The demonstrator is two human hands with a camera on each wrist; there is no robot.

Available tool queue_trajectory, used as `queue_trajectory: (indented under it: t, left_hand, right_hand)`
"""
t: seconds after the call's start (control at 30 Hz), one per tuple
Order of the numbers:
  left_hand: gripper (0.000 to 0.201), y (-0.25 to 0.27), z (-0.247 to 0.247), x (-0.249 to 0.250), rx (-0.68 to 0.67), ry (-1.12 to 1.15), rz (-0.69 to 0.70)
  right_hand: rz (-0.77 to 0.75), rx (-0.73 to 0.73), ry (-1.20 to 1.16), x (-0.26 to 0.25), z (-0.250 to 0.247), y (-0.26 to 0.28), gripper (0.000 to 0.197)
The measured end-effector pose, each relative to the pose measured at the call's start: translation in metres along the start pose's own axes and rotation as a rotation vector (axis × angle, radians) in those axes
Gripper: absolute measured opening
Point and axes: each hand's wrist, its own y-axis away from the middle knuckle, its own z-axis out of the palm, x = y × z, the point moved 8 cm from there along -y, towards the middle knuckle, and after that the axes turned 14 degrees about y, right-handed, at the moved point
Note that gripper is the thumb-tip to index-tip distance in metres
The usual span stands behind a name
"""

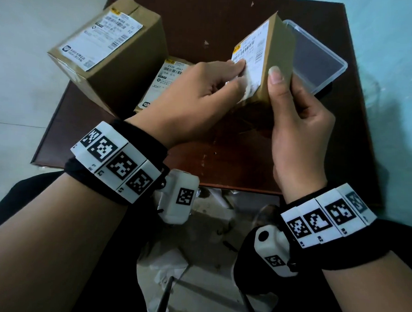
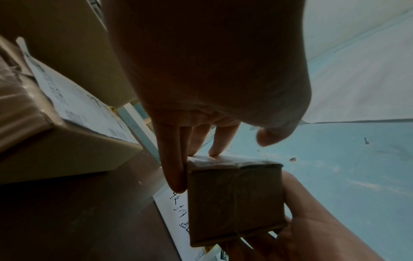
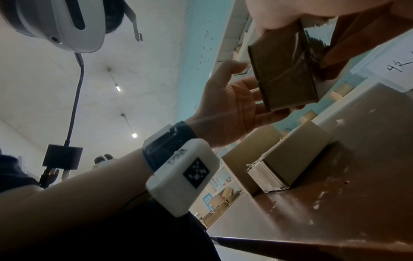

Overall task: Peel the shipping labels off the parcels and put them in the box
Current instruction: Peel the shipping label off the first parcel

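My right hand holds a small brown parcel up over the table, thumb on its side face and fingers behind it. A white shipping label covers the parcel's left face, and its lower edge is lifted and curled. My left hand pinches that loose edge between thumb and fingertips. The left wrist view shows my fingers on the top edge of the parcel. A clear plastic box sits open just behind the held parcel.
A large labelled parcel stands at the back left of the brown table. A flatter labelled parcel lies beside it, partly behind my left hand. Crumpled white plastic lies on the floor below the table's near edge.
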Motion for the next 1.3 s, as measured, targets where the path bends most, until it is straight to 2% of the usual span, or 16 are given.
queue_trajectory:
  t: [0.1, 0.2, 0.27, 0.63, 0.77, 0.9, 1.1, 1.2, 1.3]
  left_hand:
    - [0.059, -0.0008, -0.0024, 0.0003, 0.023, -0.031, -0.005]
    - [0.049, -0.0021, -0.0003, -0.0013, -0.006, -0.012, 0.013]
    - [0.050, -0.0025, -0.0010, -0.0017, -0.001, 0.007, -0.005]
    - [0.043, -0.0023, -0.0005, -0.0009, -0.005, -0.008, 0.045]
    - [0.061, -0.0036, -0.0012, -0.0022, 0.003, -0.001, 0.007]
    - [0.050, -0.0019, -0.0020, 0.0002, 0.032, 0.017, 0.050]
    - [0.040, -0.0008, -0.0004, 0.0004, 0.016, 0.053, 0.037]
    - [0.048, -0.0002, -0.0009, 0.0028, 0.030, 0.073, 0.053]
    - [0.045, -0.0015, 0.0003, -0.0010, 0.014, 0.043, 0.034]
  right_hand:
    - [0.016, 0.003, -0.005, -0.0003, 0.0003, 0.0004, 0.038]
    - [0.012, 0.010, 0.007, -0.0013, 0.0002, 0.0001, 0.033]
    - [0.009, 0.005, 0.001, -0.0023, 0.0005, 0.0004, 0.029]
    - [0.033, 0.006, 0.017, -0.0039, -0.0010, 0.0011, 0.037]
    - [0.035, -0.002, 0.001, -0.0029, 0.0002, 0.0010, 0.040]
    - [0.029, 0.001, 0.006, -0.0037, 0.0003, 0.0017, 0.033]
    - [0.017, 0.014, 0.010, -0.0044, -0.0005, 0.0007, 0.036]
    - [0.009, 0.021, -0.019, -0.0037, 0.0000, 0.0001, 0.035]
    - [-0.006, 0.035, -0.016, -0.0050, -0.0008, -0.0005, 0.036]
